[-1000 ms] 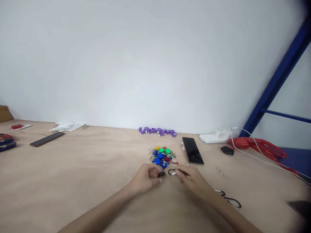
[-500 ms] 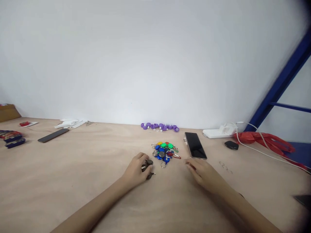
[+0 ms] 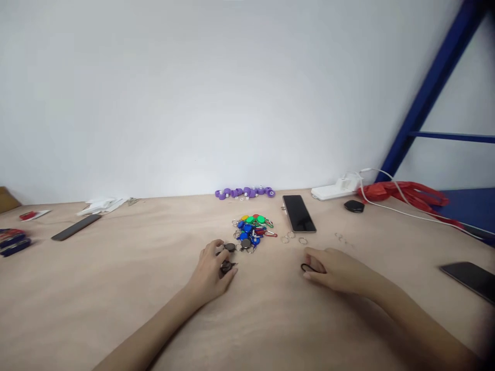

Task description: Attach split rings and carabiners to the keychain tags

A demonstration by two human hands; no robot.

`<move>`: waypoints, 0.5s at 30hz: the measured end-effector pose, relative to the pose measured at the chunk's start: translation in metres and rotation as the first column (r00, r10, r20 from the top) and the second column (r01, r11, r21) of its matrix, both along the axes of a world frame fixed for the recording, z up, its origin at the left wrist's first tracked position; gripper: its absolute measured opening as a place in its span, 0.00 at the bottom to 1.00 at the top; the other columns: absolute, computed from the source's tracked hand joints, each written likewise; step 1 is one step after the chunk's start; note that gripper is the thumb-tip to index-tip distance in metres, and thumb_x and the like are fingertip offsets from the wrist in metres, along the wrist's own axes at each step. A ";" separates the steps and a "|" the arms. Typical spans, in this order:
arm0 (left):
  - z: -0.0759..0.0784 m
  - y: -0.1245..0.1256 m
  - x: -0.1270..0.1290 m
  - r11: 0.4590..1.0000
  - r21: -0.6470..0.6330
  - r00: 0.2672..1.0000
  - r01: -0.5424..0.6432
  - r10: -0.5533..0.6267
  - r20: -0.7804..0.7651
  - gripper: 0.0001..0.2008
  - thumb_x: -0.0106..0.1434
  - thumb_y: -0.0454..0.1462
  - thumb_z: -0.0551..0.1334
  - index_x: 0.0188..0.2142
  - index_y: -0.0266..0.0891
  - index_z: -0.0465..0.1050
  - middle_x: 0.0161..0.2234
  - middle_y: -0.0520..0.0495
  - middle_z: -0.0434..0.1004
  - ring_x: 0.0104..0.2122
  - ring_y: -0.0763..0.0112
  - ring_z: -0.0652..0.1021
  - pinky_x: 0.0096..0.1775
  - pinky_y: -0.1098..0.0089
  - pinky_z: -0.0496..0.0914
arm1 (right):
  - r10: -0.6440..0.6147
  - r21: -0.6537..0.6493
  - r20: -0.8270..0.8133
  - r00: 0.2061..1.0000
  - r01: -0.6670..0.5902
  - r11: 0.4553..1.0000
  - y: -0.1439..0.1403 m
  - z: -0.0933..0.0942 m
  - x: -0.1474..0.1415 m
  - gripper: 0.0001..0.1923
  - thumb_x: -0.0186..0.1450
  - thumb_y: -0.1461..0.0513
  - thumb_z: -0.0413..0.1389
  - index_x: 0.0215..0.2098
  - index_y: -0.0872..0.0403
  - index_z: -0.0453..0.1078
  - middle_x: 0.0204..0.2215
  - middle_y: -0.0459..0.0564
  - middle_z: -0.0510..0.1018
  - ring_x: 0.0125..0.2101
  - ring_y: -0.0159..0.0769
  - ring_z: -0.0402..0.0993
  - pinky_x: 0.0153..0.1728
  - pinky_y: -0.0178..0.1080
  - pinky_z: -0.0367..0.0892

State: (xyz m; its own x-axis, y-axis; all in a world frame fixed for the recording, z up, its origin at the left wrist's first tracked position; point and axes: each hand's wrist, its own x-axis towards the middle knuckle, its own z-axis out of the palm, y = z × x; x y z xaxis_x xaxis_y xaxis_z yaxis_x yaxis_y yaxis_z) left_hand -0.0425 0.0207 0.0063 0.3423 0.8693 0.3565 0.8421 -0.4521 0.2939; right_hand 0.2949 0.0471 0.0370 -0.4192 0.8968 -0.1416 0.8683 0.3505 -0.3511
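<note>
Hands low on wooden surface (image 3: 116, 288), well apart. Left hand (image 3: 211, 270) curled round a small dark fob (image 3: 226, 267), fingertips pinching it, just beside pile of coloured key tags (image 3: 251, 232). Right hand (image 3: 336, 270) resting on surface, fingers closed on a black carabiner (image 3: 307, 268) w/ loop poking out at thumb side. Loose split rings (image 3: 294, 238) between tags & dark phone (image 3: 297, 213). Purple wheels (image 3: 243, 192) at back by wall.
</note>
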 end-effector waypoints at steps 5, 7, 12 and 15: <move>-0.004 -0.001 0.006 0.995 0.065 0.997 0.080 -0.079 -0.020 0.05 0.64 0.35 0.56 0.35 0.39 0.70 0.53 0.35 0.66 0.53 0.50 0.69 0.51 0.48 0.68 | 0.061 0.029 -0.034 0.998 -0.060 0.998 -0.009 0.001 -0.017 0.06 0.63 0.60 0.53 0.30 0.52 0.64 0.26 0.48 0.74 0.28 0.38 0.69 0.25 0.35 0.52; -0.005 -0.002 0.008 0.993 0.082 0.997 0.081 -0.080 -0.015 0.05 0.64 0.35 0.55 0.33 0.39 0.70 0.51 0.35 0.67 0.52 0.51 0.70 0.49 0.50 0.69 | 0.069 0.057 -0.018 0.997 -0.068 0.996 -0.010 -0.001 -0.022 0.07 0.64 0.59 0.53 0.30 0.53 0.64 0.27 0.49 0.74 0.28 0.38 0.69 0.25 0.35 0.51; -0.004 -0.004 0.010 0.992 0.111 0.997 0.056 -0.049 -0.064 0.05 0.61 0.37 0.58 0.36 0.39 0.70 0.48 0.35 0.69 0.48 0.51 0.72 0.46 0.51 0.70 | 0.069 0.081 -0.020 0.997 -0.067 0.994 -0.013 -0.002 -0.025 0.07 0.64 0.58 0.54 0.31 0.53 0.66 0.27 0.49 0.74 0.28 0.38 0.69 0.24 0.34 0.51; -0.003 -0.007 0.013 0.993 0.114 0.993 0.032 -0.019 -0.115 0.04 0.61 0.35 0.57 0.35 0.38 0.69 0.44 0.36 0.71 0.45 0.52 0.72 0.43 0.51 0.69 | 0.100 0.096 -0.090 0.991 -0.092 0.991 -0.014 -0.002 -0.025 0.07 0.65 0.59 0.54 0.31 0.53 0.67 0.24 0.47 0.73 0.27 0.36 0.69 0.25 0.33 0.51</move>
State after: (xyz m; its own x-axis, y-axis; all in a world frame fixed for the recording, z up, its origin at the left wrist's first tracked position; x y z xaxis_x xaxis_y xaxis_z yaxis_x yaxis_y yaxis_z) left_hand -0.0299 0.0133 0.0034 0.4079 0.8150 0.4115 0.8547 -0.4993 0.1417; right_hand 0.2700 0.0332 0.0353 -0.5115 0.8591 -0.0168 0.7937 0.4649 -0.3924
